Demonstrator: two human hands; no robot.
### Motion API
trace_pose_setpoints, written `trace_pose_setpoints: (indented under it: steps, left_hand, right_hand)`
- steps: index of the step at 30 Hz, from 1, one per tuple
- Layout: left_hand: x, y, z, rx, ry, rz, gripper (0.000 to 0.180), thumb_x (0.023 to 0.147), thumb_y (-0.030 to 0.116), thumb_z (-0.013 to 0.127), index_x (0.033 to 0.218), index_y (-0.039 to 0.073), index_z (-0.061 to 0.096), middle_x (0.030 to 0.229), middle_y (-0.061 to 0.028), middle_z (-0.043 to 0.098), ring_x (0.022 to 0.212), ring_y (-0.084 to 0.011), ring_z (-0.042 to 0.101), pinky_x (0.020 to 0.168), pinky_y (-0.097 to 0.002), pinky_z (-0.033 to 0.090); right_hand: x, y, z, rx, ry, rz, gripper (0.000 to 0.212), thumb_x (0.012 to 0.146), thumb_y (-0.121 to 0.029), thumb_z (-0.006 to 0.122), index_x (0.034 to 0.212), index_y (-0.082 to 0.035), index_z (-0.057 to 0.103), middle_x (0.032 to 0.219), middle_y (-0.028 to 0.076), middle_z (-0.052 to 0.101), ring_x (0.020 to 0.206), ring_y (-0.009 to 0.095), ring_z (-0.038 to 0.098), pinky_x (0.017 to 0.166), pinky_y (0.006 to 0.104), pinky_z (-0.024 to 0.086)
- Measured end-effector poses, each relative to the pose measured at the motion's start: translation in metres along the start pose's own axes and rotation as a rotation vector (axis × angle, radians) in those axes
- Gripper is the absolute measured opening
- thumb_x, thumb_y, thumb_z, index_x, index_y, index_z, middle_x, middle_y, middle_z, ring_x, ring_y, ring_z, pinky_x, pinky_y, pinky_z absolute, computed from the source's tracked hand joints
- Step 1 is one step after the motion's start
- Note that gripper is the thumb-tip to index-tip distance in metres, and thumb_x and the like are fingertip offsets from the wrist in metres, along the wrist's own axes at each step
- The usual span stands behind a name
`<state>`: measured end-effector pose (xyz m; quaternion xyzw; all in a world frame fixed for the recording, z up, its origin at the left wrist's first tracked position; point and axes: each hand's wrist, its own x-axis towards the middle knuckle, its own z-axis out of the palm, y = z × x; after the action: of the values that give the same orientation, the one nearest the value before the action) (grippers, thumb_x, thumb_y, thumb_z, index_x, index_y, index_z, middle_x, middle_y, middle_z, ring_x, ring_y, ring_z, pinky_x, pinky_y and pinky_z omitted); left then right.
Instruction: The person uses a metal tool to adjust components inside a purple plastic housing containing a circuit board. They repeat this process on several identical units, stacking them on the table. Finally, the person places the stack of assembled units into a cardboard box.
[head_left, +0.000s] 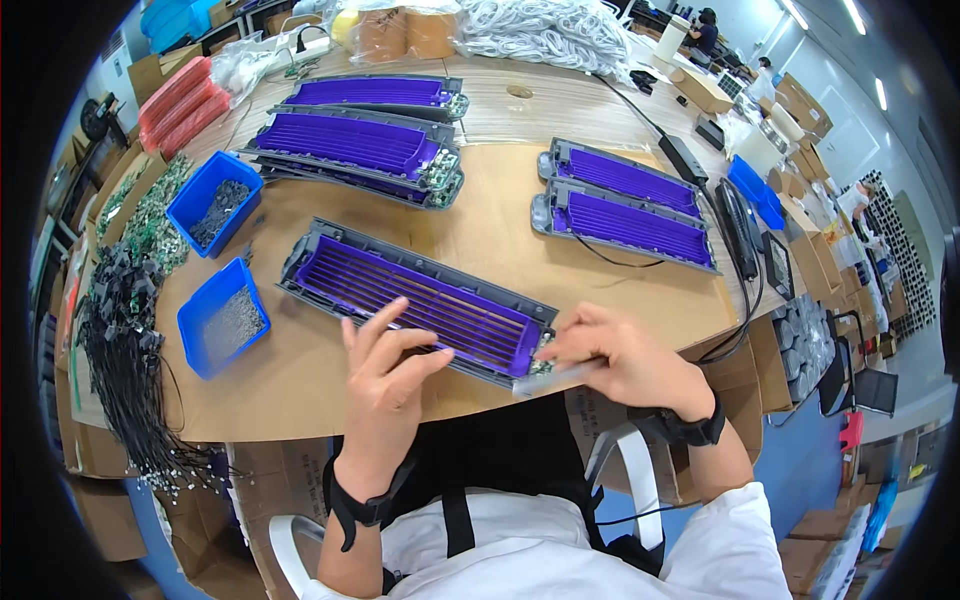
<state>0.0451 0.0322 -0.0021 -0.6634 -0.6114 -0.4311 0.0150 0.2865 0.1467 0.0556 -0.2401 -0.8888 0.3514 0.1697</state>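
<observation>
In front of me a long grey housing with a purple slatted insert (pixel 415 300) lies slanted on the brown table covering. My left hand (pixel 385 375) is at its near long edge, fingers apart and nothing in them. At the right end, my right hand (pixel 630 360) has its thumb and fingers pinched together over a small green circuit board (pixel 543 362). A blurred pale grey strip (pixel 560 377) sticks out from under those fingers; its kind is unclear, and my fingers cover part of it. Each wrist wears a black band.
Similar purple-and-grey housings are stacked at back left (pixel 350 145) and lie at right (pixel 635 222). Blue bins with dark parts (pixel 183 215) and small grey pieces (pixel 195 345) stand left, beside bundled black cables (pixel 125 350). A black power strip (pixel 737 230) and cords line the right edge.
</observation>
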Motion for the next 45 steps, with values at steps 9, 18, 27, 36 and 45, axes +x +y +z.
trace_pose_setpoints:
  steps: [9,18,27,36,45]
  left_hand:
    - [-0.005,0.048,0.017,-0.117,-0.04,0.005,0.026,0.067,0.022,0.085,0.088,0.014,0.073,0.105,-0.0037,0.064,0.13,-0.0335,0.048,0.111,-0.0615,0.019]
    - [-0.01,0.046,0.028,-0.136,-0.016,0.011,0.02,0.069,0.019,0.084,0.079,0.011,0.069,0.095,-0.0028,0.063,0.119,-0.0311,0.056,0.111,-0.0637,0.013]
    - [-0.011,0.042,0.029,-0.146,-0.016,0.007,0.024,0.067,0.022,0.086,0.079,0.01,0.068,0.096,-0.0036,0.062,0.115,-0.0314,0.058,0.111,-0.0644,0.013]
    - [-0.007,0.044,0.027,-0.106,-0.072,-0.014,0.025,0.069,0.022,0.084,0.08,0.011,0.065,0.109,-0.0035,0.067,0.118,-0.0307,0.057,0.113,-0.0644,0.008]
    - [-0.005,0.04,0.026,-0.082,-0.096,-0.005,0.02,0.069,0.019,0.083,0.083,0.014,0.069,0.109,-0.0016,0.068,0.118,-0.0273,0.057,0.114,-0.0628,0.006]
  right_hand:
    - [0.012,0.014,-0.006,0.464,-0.229,0.381,0.017,0.092,-0.016,0.066,0.093,0.0,0.069,0.068,0.004,0.066,0.059,0.008,0.053,0.056,0.0273,0.04]
    - [0.015,0.009,-0.008,0.668,-0.397,0.555,0.011,0.09,-0.013,0.068,0.093,-0.002,0.069,0.072,0.003,0.068,0.051,0.002,0.041,0.043,0.0209,0.026]
    - [0.017,-0.003,0.002,0.36,-0.24,0.378,0.008,0.086,-0.005,0.069,0.089,0.0,0.064,0.074,0.008,0.066,0.065,0.014,0.057,0.059,0.0315,0.042]
    - [0.012,0.015,0.028,-0.03,0.118,-0.091,0.024,0.073,0.011,0.062,0.093,-0.004,0.064,0.093,0.011,0.056,0.08,0.032,0.06,0.065,0.0407,0.048]
    - [0.014,0.026,0.032,-0.037,0.134,-0.173,0.026,0.072,0.011,0.062,0.092,-0.005,0.066,0.093,0.009,0.058,0.074,0.029,0.06,0.06,0.0383,0.047]
